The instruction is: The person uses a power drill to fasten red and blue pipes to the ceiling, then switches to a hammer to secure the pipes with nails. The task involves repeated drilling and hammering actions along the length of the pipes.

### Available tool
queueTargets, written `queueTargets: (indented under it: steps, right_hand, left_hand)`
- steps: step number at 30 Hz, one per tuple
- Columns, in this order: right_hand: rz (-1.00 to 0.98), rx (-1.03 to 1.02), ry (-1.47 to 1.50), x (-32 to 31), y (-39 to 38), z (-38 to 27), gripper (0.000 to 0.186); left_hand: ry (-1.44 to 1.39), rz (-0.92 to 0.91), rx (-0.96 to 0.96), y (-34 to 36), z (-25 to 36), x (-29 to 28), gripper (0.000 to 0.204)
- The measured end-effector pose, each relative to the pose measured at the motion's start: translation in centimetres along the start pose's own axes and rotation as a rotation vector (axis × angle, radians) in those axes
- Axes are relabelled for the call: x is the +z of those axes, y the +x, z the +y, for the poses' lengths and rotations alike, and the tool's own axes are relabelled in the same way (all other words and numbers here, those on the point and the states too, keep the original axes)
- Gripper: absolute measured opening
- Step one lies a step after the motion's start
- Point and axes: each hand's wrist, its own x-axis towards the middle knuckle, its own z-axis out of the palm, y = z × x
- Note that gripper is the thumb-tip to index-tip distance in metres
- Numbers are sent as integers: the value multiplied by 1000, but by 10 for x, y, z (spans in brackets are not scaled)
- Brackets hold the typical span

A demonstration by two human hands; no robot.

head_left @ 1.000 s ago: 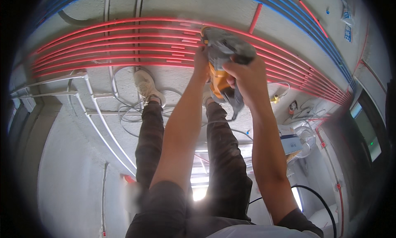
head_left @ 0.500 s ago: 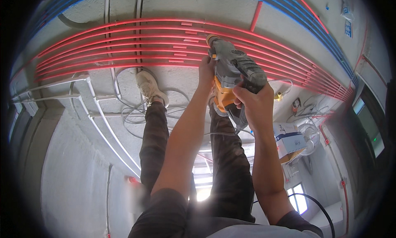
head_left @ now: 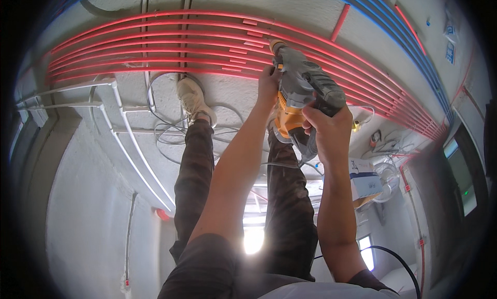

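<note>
Against red pipes [head_left: 155,45], drill [head_left: 303,99] nose down. My right hand [head_left: 329,128] grip closed on handle, left hand [head_left: 268,86] clasping front. Best press square, avoid pipes, mind cable [head_left: 171,138].

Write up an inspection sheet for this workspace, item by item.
Surface: rough grey concrete with red conduits running side by side across it, blue conduits along one side, white conduits branching off.
Job's things: grey and yellow power drill, its nose close to the red conduits.
Clutter: a cardboard box and loose coiled wire.
Grips: left hand steadies the drill's front; right hand wraps its handle.
Cables: black cable curving near the right forearm.
Surroundings: the person's legs and a light shoe; a bright opening.
</note>
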Motion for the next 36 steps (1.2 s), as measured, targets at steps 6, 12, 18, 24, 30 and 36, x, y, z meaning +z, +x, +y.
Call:
queueTargets:
  steps: [6,12,18,24,30,36]
  right_hand:
    - [-4,-6,-26,8,6,0,30]
    - [-31,-20,-30,13,14,0,29]
    - [-39,-15,30,18,17,6,23]
    - [37,-140,-36,22,33,28,20]
    - [94,-199,-237,29,30,19,43]
    - [82,-151,-303,32,19,9,42]
  left_hand:
    - [-13,35,-28,7,-4,-3,26]
    - [-39,38,0,15,-8,-7,26]
    - [77,22,-5,40,-28,-31,24]
    - [-125,-47,-185,31,-7,-20,29]
    - [-441,-259,-344,42,3,-32,43]
    - [-217,-341,-237,39,10,-33,55]
